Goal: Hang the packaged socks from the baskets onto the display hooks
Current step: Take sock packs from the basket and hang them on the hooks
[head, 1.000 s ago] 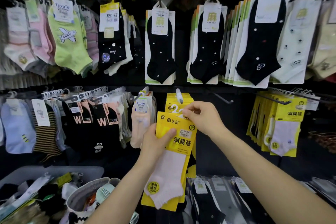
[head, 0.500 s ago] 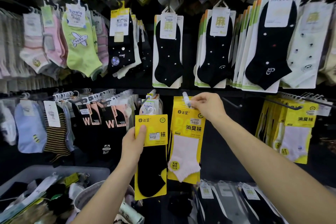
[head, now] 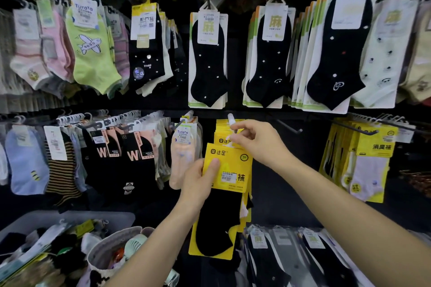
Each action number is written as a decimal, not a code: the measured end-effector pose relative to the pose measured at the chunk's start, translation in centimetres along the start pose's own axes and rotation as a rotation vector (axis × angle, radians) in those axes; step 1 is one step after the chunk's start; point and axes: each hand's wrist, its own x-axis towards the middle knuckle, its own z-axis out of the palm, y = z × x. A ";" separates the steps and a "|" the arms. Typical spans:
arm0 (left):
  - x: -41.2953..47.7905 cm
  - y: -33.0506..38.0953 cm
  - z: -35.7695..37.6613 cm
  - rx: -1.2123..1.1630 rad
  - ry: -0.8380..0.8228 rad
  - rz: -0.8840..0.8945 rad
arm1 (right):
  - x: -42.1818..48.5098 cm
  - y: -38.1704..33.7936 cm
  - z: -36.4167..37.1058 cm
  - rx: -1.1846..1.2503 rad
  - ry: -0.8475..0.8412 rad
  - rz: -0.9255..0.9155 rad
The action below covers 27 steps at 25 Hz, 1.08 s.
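My left hand (head: 198, 182) grips a yellow pack of black socks (head: 221, 212) by its left edge, thumb across the front. The pack hangs upright in front of the yellow packs (head: 220, 130) on the middle display hook (head: 231, 119). My right hand (head: 254, 140) pinches the white hanger tab at the pack's top, just below the hook's white tip. Whether the tab is over the hook cannot be told.
A grey bin (head: 70, 219) and a fabric basket (head: 112, 247) with loose sock packs stand at the lower left. Full hooks of socks cover the wall above and on both sides. More yellow packs (head: 363, 161) hang at the right. An empty hook (head: 289, 127) juts out right of my hands.
The white-sock pack now hangs on the hook. My left hand has brought the black-sock pack right and up in front of it, and my right hand has dropped to its tab.
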 end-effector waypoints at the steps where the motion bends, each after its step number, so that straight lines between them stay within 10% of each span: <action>1: 0.0 -0.1 0.6 -0.002 -0.017 -0.009 | -0.2 0.0 -0.2 -0.006 -0.031 0.003; 11: 0.4 -1.0 2.6 -0.055 -0.092 -0.064 | 0.3 2.1 -1.5 0.077 0.019 0.131; 22: 3.7 -2.7 1.8 0.127 0.223 -0.108 | 3.6 2.7 0.6 0.005 0.169 0.127; 27: 5.3 -1.8 2.0 0.149 0.017 -0.046 | 0.6 6.0 2.0 0.142 0.140 0.282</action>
